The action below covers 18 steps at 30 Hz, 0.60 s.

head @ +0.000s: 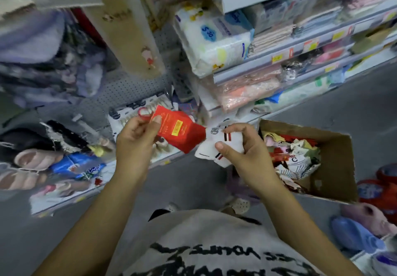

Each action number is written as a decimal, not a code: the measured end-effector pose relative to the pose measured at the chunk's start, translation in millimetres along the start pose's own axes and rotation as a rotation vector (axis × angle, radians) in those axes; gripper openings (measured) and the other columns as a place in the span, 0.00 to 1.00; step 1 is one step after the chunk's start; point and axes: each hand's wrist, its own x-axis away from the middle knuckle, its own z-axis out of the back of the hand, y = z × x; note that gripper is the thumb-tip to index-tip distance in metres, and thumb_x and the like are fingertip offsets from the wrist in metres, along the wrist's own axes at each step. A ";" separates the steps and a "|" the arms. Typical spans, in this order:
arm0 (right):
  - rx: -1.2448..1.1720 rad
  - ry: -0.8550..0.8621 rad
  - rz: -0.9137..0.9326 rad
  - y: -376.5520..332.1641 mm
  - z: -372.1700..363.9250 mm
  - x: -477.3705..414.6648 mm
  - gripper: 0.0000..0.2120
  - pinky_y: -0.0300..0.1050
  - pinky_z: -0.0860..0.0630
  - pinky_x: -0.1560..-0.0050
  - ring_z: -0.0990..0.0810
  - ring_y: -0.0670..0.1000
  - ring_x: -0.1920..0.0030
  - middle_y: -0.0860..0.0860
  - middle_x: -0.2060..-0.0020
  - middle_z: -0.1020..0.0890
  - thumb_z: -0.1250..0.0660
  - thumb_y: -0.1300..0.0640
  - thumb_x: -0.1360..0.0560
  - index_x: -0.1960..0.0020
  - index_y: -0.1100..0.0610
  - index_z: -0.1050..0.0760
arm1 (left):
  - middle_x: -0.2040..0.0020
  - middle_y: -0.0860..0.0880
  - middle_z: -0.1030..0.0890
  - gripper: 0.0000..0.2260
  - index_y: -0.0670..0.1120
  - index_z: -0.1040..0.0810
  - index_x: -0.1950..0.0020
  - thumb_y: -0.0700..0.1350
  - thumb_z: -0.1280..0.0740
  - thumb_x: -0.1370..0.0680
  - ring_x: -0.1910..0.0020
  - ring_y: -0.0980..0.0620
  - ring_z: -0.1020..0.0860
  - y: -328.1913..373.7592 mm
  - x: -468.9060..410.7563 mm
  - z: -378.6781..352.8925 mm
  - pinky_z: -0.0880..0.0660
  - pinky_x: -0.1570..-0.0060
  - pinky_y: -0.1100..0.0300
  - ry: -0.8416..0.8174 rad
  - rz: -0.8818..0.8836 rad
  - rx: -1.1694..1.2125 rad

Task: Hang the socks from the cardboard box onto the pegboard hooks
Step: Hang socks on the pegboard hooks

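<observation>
Item: white socks with red-and-black stripes (pixel 217 146) on a red card header with a yellow label (pixel 180 133), in front of my chest. My left hand (pixel 134 141) is pinching the card; my right hand (pixel 242 146) is gripping the socks. The open brown cardboard box (pixel 335 159) beside it is holding more pairs, too blurred to count; the grey pegboard (pixel 129 88) is possibly showing hooks.

Head view; steeply downward; close
</observation>
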 end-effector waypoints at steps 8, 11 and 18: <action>-0.016 -0.385 0.005 -9.7 -139.4 10.5 0.14 0.58 0.18 0.42 0.17 0.55 0.41 0.53 0.40 0.17 0.25 0.61 0.28 0.47 0.46 0.21 | 0.50 0.45 0.12 0.11 0.46 0.20 0.43 0.53 0.32 0.19 0.52 0.45 0.14 3.5 -11.5 110.8 0.18 0.48 0.45 -0.053 0.290 0.099; 0.052 -0.460 -0.035 8.8 -172.0 19.1 0.14 0.60 0.20 0.41 0.18 0.53 0.40 0.51 0.40 0.17 0.25 0.64 0.26 0.48 0.48 0.21 | 0.49 0.43 0.13 0.15 0.45 0.18 0.42 0.53 0.29 0.24 0.51 0.43 0.14 8.6 -8.9 139.6 0.18 0.49 0.46 -0.092 0.337 0.190; 0.065 -0.557 -0.064 8.5 -195.5 25.9 0.10 0.49 0.18 0.48 0.17 0.52 0.43 0.51 0.45 0.15 0.26 0.61 0.28 0.52 0.62 0.26 | 0.52 0.42 0.13 0.27 0.44 0.19 0.41 0.41 0.18 0.39 0.54 0.41 0.13 11.1 1.6 185.8 0.16 0.57 0.47 0.007 0.314 0.215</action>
